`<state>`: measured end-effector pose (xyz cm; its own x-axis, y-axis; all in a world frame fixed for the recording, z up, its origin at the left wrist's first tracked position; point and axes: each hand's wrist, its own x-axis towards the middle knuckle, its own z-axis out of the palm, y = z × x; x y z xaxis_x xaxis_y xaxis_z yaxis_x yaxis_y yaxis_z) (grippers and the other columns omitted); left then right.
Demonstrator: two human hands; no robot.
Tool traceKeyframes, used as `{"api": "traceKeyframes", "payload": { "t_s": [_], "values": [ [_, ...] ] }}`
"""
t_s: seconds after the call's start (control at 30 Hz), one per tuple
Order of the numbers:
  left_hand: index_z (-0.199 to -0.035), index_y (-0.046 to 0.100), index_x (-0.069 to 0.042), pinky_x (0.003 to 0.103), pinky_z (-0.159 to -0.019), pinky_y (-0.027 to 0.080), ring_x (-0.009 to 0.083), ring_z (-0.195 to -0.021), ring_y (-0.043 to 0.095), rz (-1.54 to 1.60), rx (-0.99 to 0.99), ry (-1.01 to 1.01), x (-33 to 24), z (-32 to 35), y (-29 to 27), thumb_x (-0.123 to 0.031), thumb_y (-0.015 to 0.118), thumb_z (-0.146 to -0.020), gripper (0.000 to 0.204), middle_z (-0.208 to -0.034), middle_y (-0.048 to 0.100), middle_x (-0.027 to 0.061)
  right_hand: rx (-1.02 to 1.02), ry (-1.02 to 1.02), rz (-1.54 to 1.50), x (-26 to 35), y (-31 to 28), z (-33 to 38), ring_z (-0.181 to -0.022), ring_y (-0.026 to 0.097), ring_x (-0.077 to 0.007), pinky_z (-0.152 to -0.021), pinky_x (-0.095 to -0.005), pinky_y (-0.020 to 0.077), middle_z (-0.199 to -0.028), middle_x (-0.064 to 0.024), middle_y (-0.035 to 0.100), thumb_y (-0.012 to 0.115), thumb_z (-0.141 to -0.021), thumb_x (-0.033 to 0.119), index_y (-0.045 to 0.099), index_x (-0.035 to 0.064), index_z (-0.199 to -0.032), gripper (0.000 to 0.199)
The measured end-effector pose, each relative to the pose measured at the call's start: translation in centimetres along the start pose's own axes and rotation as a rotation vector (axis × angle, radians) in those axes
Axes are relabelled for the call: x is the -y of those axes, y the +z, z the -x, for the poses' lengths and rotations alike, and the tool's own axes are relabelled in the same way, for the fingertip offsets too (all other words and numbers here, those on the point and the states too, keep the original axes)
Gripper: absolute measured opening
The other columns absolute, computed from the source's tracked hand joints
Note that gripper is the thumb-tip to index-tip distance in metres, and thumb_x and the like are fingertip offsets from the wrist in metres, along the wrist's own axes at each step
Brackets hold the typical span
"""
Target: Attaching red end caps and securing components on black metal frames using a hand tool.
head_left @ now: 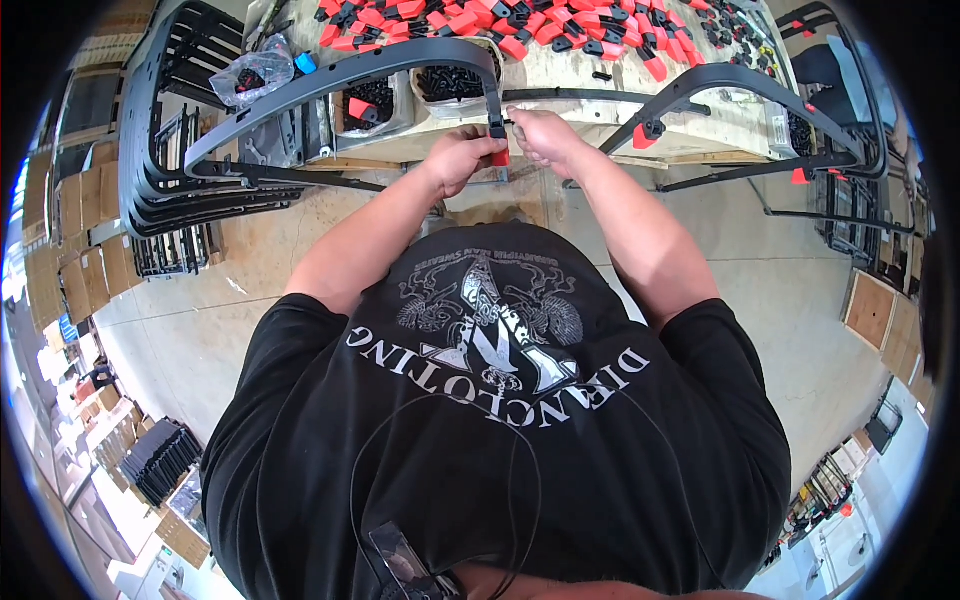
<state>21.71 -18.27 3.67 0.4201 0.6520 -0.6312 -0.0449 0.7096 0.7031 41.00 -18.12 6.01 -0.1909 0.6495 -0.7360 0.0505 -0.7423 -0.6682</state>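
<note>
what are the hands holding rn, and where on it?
Both hands meet at the end of a curved black plastic frame. The left hand pinches a small red clip just below that end; the right hand grips the frame's end beside it.

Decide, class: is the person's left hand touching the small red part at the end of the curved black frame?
Touching. The head view shows the left hand closed against the red part, no gap between them, below the curved black frame.

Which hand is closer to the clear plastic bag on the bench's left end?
Left. The left hand grips the curved black frame to the right of the plastic bag; the right hand is farther right, past the small red part.
</note>
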Motion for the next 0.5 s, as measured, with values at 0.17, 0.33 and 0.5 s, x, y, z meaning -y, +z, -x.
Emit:
{"api": "traceKeyframes", "payload": {
  "t_s": [0.17,0.33,0.5],
  "values": [
    [-0.118,0.059,0.002,0.035,-0.095,0.053,0.0218,-0.105,0.066,-0.037,0.036,0.003,-0.3,0.1,0.1,-0.014,0.07,-0.096,0.029,-0.112,0.067,0.0101,-0.03,-0.343,0.182,-2.5,0.2,-1.9,-0.05,0.036,-0.0102,-0.045,-0.0277,0.0256,-0.06,0.0037,0.041,0.043,-0.105,0.049,0.052,0.013,-0.077,0.046],
    [-0.124,0.06,0.004,0.034,-0.093,0.053,0.0216,-0.105,0.065,-0.481,-0.198,0.098,-0.7,1.8,0.1,-0.018,0.07,-0.094,0.038,-0.113,0.067,0.0105,0.648,0.034,-0.617,-3.3,-3.1,-0.9,-0.073,0.061,-0.0244,-0.067,-0.0384,0.0491,-0.082,-0.0077,0.064,0.034,-0.104,0.062,0.064,0.0056,-0.1,0.064],
    [-0.118,0.068,-0.004,0.041,-0.096,0.051,0.0334,-0.104,0.065,-1.075,-0.077,0.827,-3.5,6.1,1.6,-0.021,0.072,-0.087,0.035,-0.112,0.069,0.0151,0.624,-0.077,-0.888,-2.5,-0.9,3.8,-0.114,0.062,-0.0366,-0.103,-0.0506,0.0478,-0.127,-0.0217,0.063,0.04,-0.102,0.063,0.054,-0.0075,-0.132,0.078]
  ]
}}
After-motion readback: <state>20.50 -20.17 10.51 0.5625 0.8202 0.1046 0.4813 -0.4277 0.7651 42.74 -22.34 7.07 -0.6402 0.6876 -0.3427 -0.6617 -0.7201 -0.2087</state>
